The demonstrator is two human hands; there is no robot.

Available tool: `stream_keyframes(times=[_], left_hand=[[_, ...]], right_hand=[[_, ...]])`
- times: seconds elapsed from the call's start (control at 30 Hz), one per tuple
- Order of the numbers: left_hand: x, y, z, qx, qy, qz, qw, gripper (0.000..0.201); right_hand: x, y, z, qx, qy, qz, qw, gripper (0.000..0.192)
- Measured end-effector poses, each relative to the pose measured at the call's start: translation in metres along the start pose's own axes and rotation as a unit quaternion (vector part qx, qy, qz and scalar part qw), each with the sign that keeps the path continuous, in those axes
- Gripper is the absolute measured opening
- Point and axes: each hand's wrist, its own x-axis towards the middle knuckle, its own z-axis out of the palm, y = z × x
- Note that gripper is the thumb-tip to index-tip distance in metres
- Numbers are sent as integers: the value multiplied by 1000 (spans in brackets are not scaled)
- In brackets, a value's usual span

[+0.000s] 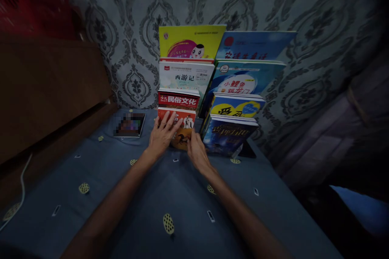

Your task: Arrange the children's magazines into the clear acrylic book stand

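Note:
An orange-red book [181,139] with a horse on its cover stands at the front of the left row of books. My left hand [162,133] lies against the left part of that cover, its fingers spread. At the cover's right edge is my right hand [197,151], with its fingers curled against the book. Right behind stands a red book [178,100], then a white book [187,73] and a tall yellow book [191,40]. Close to my right hand, a dark blue book [229,133] heads the right row.
Behind the dark blue book stand a yellow-and-blue book [237,105], a light blue book [247,75] and a tall blue book [258,42]. A blurred-out booklet [129,124] lies at left on the blue patterned sheet [146,210]. A wooden cabinet [51,97] and patterned wall [136,40] border it.

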Motion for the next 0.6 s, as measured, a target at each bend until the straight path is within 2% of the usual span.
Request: stream_keyframes(times=[0.13, 0.23, 0.33, 0.6], left_hand=[[2, 3, -2, 16, -24, -14, 999, 64], [1, 3, -2, 28, -28, -12, 999, 63], [-1, 2, 0, 37, -26, -13, 999, 61], [-7, -3, 14, 33, 7, -20, 999, 58]], right_hand=[[-2, -20, -10, -19, 64, -27, 997, 58], [1, -34, -17, -39, 105, -101, 989, 56], [7, -39, -17, -66, 112, -152, 980, 56], [6, -34, -5, -97, 83, -143, 981, 55]])
